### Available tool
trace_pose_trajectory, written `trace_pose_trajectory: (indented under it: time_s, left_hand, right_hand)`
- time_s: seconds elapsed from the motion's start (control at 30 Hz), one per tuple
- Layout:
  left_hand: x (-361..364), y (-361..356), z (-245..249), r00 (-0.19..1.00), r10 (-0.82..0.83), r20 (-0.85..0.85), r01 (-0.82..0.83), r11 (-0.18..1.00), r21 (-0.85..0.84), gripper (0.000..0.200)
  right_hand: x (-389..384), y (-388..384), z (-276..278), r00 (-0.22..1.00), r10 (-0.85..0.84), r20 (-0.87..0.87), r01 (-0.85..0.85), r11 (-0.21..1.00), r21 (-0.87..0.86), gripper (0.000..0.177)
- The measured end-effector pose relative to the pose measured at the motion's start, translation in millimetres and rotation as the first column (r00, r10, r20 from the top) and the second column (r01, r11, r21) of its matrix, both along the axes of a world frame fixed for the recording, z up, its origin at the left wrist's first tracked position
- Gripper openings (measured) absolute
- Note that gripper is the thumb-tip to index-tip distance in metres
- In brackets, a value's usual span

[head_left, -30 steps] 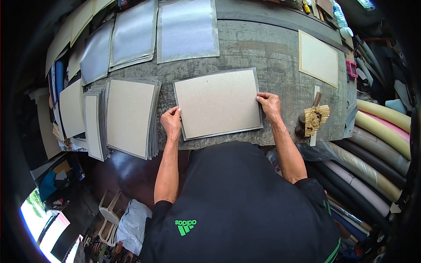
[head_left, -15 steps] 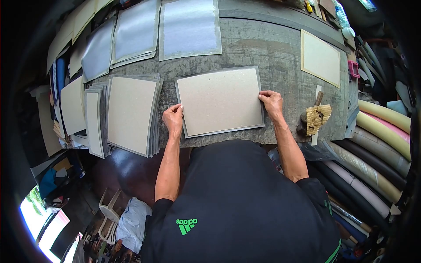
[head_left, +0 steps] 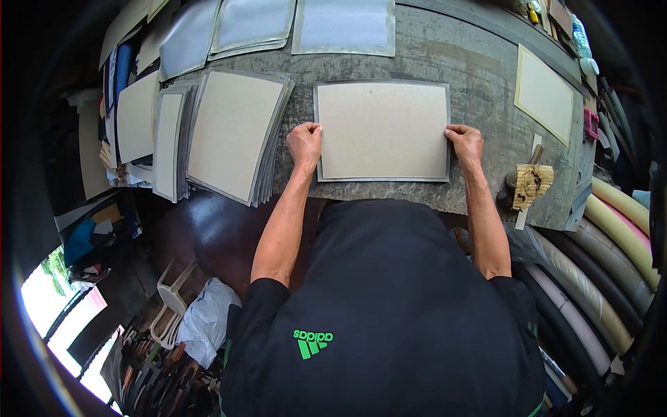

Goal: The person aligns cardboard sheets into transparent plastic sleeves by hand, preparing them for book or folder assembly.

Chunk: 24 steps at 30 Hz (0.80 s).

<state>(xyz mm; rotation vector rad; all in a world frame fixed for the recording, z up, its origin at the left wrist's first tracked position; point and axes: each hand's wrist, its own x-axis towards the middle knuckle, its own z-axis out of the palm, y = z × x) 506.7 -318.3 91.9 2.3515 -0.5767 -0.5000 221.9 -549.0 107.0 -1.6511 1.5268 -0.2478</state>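
Observation:
A beige board with a grey border point(head_left: 383, 131) lies flat on the worn workbench point(head_left: 445, 66), in front of my body. My left hand point(head_left: 305, 144) pinches its left edge, and my right hand point(head_left: 466, 144) pinches its right edge near the same height. To the left is a fanned stack of similar grey-edged boards point(head_left: 236, 132), with a narrower stack point(head_left: 169, 142) beside it. Silvery sheets with grey edges point(head_left: 344, 26) lie beyond, along the far side of the bench.
At the right lie a cream board point(head_left: 544, 96) and a rough wooden block point(head_left: 533, 185) on a pale strip. Rolls of material point(head_left: 618, 222) fill the right side. A white plastic chair point(head_left: 171, 299) and a pale bag point(head_left: 208, 323) are below left.
The view has shifted, so the bench and stacks appear higher and further right. The board between my hands now sits straighter, less tilted. Both hands still pinch its edges.

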Motion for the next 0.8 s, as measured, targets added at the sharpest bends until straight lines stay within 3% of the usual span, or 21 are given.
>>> trace_pose_trajectory:
  time_s: [0.17, 0.33, 0.57, 0.63, 0.8]
  left_hand:
    - [3, -6, 6, 0.985, -0.106, 0.133, 0.091, 0.989, 0.114, 0.016]
    - [5, -8, 4, 0.988, -0.107, 0.110, 0.095, 0.989, 0.111, 0.015]
    - [13, -8, -11, 0.999, -0.017, 0.034, 0.014, 0.996, 0.085, 0.013]
    - [13, -8, -11, 0.996, 0.065, -0.065, -0.058, 0.992, 0.109, 0.013]
    - [9, -7, -9, 0.993, 0.101, -0.058, -0.096, 0.991, 0.090, 0.014]
  right_hand:
    - [3, -4, 2, 0.990, 0.077, -0.119, -0.085, 0.994, -0.063, 0.023]
    - [4, -6, 6, 0.984, 0.093, -0.150, -0.101, 0.994, -0.047, 0.021]
    - [5, -4, 6, 0.993, 0.055, -0.106, -0.059, 0.998, -0.033, 0.020]
    - [5, -3, 8, 0.993, 0.050, -0.107, -0.054, 0.998, -0.033, 0.019]
    - [6, -2, 7, 0.986, 0.059, -0.155, -0.069, 0.996, -0.060, 0.020]
